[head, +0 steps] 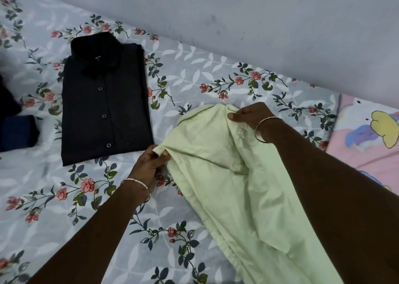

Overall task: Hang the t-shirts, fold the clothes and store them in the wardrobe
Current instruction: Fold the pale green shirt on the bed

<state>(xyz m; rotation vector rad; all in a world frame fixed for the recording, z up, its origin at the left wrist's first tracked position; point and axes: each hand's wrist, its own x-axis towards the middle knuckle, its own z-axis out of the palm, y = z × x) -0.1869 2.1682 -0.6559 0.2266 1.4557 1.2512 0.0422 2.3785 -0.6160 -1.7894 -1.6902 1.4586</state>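
Both hands pinch the pale green garment (226, 175) over the floral bed (194, 72): left hand (149, 162) near edge, right hand (252, 114) far edge. A folded black shirt (103, 108) lies just beside it.

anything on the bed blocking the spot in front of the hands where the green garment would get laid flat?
Nothing visible does. Both the left hand and right hand pinch the light green garment; the bedsheet beyond it is bare. The folded black shirt lies apart, to the left.

Matt black cloth on folded shirt (103, 102); soft, creased pale-green garment (226, 175); printed cotton-like bedsheet (194, 72); shiny metal bangles (138, 186).
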